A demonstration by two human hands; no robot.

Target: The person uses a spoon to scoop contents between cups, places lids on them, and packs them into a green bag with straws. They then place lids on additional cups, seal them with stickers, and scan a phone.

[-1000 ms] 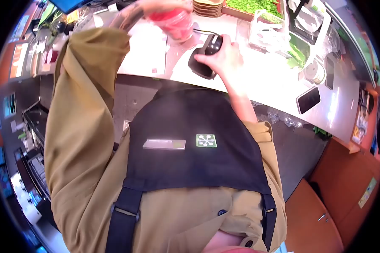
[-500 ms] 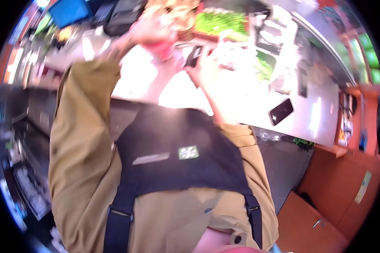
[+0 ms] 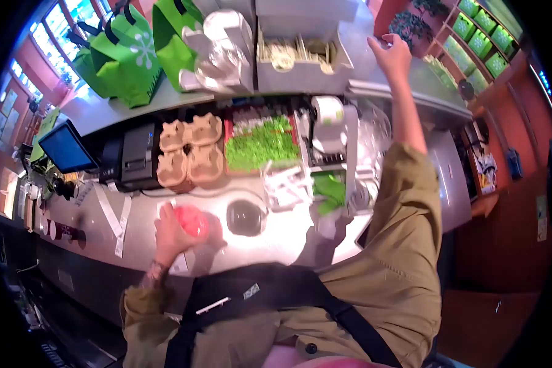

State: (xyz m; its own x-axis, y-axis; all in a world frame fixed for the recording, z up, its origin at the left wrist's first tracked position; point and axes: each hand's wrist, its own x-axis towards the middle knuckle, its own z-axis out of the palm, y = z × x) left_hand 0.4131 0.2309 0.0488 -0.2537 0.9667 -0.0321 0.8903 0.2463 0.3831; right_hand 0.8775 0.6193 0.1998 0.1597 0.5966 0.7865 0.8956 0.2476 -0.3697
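My left hand (image 3: pixel 170 234) is closed around the side of a cup of pinkish-red drink (image 3: pixel 191 221) on the steel counter. To its right stands a round dark bowl or container (image 3: pixel 244 218), touched by neither hand. My right hand (image 3: pixel 394 58) is stretched far forward over the raised ledge. Its thumb and fingers are apart and curved, with no clear object between them. Near its reach, on the ledge, is a grey box of packets (image 3: pixel 305 78).
Cardboard cup carriers (image 3: pixel 190 175), a red tray of green packets (image 3: pixel 262 150) and a label printer (image 3: pixel 330 126) line the counter's back. Green bags (image 3: pixel 129 61) and clear lids (image 3: pixel 222 61) stand on the ledge. A screen (image 3: pixel 67 147) is at left.
My right hand has left the dark round container and reached forward and right over the ledge. My left hand stays at the pink cup. The view has tilted up.
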